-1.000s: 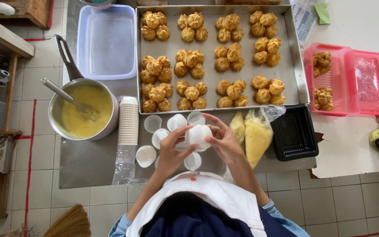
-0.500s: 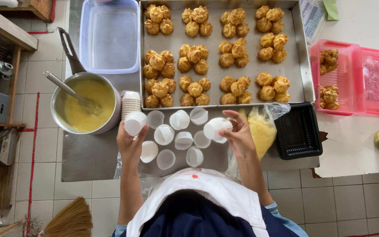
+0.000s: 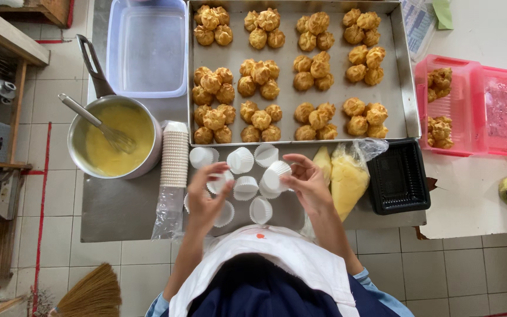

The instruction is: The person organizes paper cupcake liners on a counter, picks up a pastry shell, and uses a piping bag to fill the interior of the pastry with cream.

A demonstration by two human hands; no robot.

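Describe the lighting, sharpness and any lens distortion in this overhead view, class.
Head view: even, soft daylight, with only faint shadows under the paper cups; mild glare on the metal tray; the left hand and right hand look slightly soft; straight table edges bow a little near the frame's borders.

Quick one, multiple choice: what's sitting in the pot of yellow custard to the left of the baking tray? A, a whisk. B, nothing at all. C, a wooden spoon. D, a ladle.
A: a metal whisk leans in the pot, its wire head dipped in the yellow custard and its handle sticking out past the upper left rim.
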